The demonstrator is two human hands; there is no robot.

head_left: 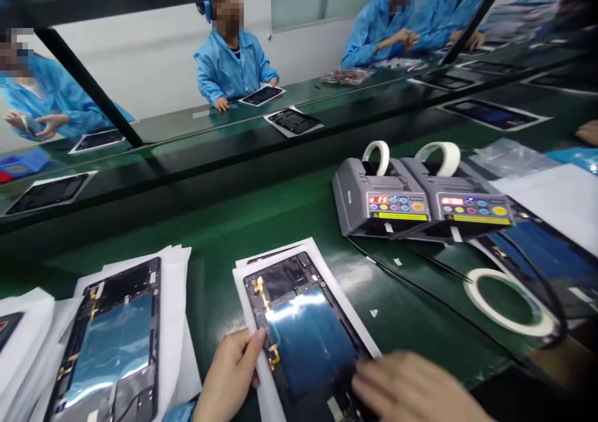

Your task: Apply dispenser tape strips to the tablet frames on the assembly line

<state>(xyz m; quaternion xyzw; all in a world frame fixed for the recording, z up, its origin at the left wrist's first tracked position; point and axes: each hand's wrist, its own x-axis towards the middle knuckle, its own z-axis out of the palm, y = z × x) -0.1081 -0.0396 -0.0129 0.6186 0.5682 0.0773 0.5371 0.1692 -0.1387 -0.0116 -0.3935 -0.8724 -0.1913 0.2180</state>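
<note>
An open tablet housing (308, 341) with a shiny blue film over its middle lies on white sheets (317, 250) in front of me. At its left edge, my left hand (231, 372) pinches the housing between thumb and fingers. Over the lower right part is my right hand (411, 388), blurred by motion; its fingers reach onto the housing, and whether they hold anything is hidden. A second housing (116, 341) with similar blue film rests on white sheets at the left.
Two grey tape dispensers (383, 207) (471, 207) with lit displays stand at the right. Near them are a tape roll (509, 303), black cables (430, 294) and another housing (551, 254). Behind, more housings lie on a long green line (205, 160), with people in blue beyond.
</note>
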